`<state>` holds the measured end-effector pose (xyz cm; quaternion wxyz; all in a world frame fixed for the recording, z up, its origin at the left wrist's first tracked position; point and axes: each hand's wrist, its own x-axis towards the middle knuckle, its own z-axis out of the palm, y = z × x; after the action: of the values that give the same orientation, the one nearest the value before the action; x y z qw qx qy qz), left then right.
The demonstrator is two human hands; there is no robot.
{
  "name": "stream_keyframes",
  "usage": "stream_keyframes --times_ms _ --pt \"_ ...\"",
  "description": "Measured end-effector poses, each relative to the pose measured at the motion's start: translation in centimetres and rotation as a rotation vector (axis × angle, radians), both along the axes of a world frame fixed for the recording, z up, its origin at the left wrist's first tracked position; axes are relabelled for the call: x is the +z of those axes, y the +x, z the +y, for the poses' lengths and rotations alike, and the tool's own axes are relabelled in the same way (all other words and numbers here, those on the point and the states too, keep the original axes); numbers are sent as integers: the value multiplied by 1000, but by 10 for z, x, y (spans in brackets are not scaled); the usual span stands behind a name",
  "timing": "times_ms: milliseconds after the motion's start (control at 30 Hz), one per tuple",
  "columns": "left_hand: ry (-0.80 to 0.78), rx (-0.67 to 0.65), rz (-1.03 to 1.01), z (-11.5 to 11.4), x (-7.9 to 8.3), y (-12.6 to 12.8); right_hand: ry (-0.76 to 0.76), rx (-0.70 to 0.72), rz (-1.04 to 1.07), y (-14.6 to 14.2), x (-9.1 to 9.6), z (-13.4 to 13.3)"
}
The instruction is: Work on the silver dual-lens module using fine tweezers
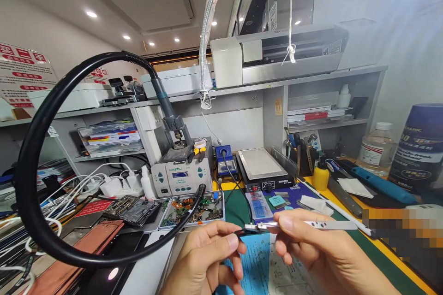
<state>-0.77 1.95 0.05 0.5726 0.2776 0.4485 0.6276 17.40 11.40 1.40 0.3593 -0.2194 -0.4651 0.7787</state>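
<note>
My left hand [207, 258] is low in the middle, its fingers curled and pinching the end of a thin black cable [242, 203] that runs back toward the blue soldering station [224, 157]. My right hand [311, 249] is beside it, gripping a white pen-like tool [328, 225] held level. The tool's metal tip [254, 227] meets the cable end between my two hands. Under both hands lies a light blue mat [256, 262].
A thick black hose [31, 166] loops from the hot-air station [182, 173] across the left. Parts trays [192, 209], phone boards [131, 209], a hot plate [261, 166], a yellow bottle [320, 174], a clear bottle [376, 147] and a dark spray can [420, 147] crowd the bench.
</note>
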Motion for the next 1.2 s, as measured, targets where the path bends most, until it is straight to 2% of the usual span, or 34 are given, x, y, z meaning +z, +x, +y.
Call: stream_keyframes --times_ms 133,333,567,667,1033,1200 --pt "-34 -50 -50 0 -1 -3 26 2 4 0 -5 2" --pt "-13 12 -29 0 -1 -2 46 -2 -7 1 -9 3" --pt "29 155 163 -1 1 2 46 -42 -27 0 -7 3" --pt "50 165 245 -2 1 2 47 -59 -42 -1 -2 -1" --pt "35 25 -58 4 -3 -7 67 -92 -50 -1 4 -6" --pt "37 -16 -83 3 -3 -8 63 -101 -57 0 4 -9"
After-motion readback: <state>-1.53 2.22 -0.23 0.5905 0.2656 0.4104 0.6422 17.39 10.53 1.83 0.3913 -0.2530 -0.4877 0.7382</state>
